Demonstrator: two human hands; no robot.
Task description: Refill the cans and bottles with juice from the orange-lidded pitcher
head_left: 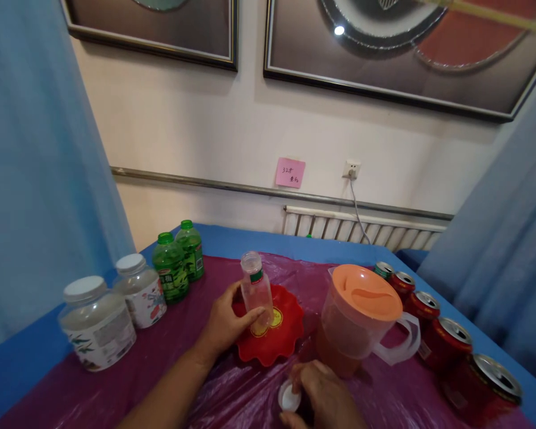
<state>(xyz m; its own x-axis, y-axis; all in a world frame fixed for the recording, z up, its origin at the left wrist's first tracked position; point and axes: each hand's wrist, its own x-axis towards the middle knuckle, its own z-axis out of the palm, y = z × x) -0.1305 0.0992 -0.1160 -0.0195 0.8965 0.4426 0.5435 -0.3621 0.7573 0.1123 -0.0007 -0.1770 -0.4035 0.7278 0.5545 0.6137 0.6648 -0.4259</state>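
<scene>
My left hand (227, 316) is wrapped round a clear plastic bottle (256, 292) with a green band near its uncapped neck. The bottle stands slightly tilted over a red scalloped plate (290, 339) with yellow printing. Whether its base touches the plate is hard to tell. Lower down, my right hand (324, 396) pinches a small round white cap (290, 398) close to the purple sheet. Just beyond that hand stands a clear pitcher (343, 333) with an orange lid and amber liquid inside.
Two clear jars with white lids (99, 328) and two green bottles (170, 268) line the left side. Several drink cans (449, 339) run along the right edge. A purple plastic sheet (178, 351) covers the blue table (232, 238). Behind are a radiator (330, 223) and wall.
</scene>
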